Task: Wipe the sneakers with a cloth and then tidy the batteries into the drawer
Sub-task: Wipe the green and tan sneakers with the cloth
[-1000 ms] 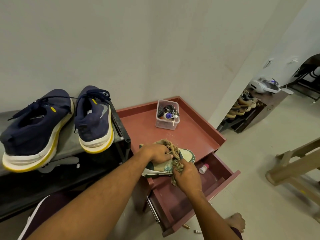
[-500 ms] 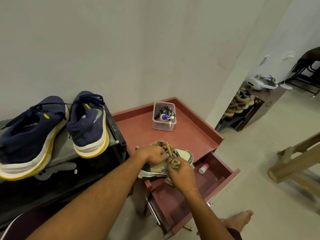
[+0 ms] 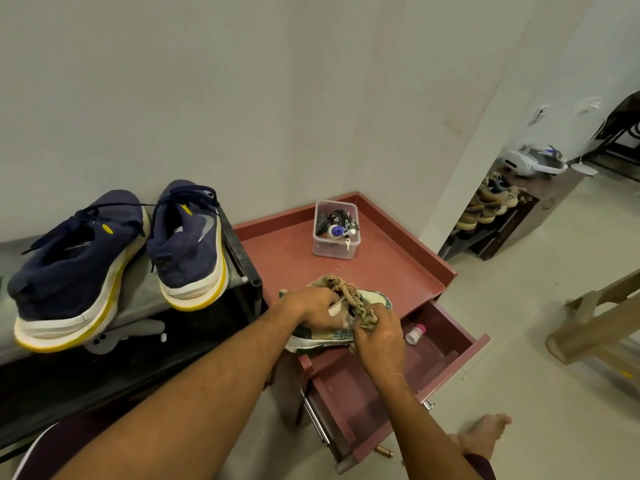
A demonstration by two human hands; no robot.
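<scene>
Nearest, at 6 o'clock of the drawer, a small cylinder (image 3: 384, 452) (a battery by its look) lies on the floor just under the drawer's front corner. A bare foot (image 3: 485, 434) stands on the tiles at 3 o'clock of it. The drawer (image 3: 460, 344) is pulled well out of the red desk (image 3: 398, 258), its front edge projecting into the floor space. A small white bottle (image 3: 414, 333) lies inside it.

Right grip (image 3: 381, 341): fingers curled tight round a crumpled tan cloth (image 3: 367, 318), pressed against the sneaker (image 3: 318, 341). Left grip (image 3: 313, 306): fingers curled over the sneaker's upper, holding it down. The sneaker lies at the desk's near edge, directly above the drawer.

At 12 o'clock, well apart, a clear tub (image 3: 334, 251) of oddments stands on open desk surface bounded by a raised rim. At 9 o'clock, a pair of navy sneakers (image 3: 76, 268) rests on a grey shelf (image 3: 138, 299), heels at its front edge. At 3 o'clock, a wooden frame (image 3: 595, 323) stands on open floor.
</scene>
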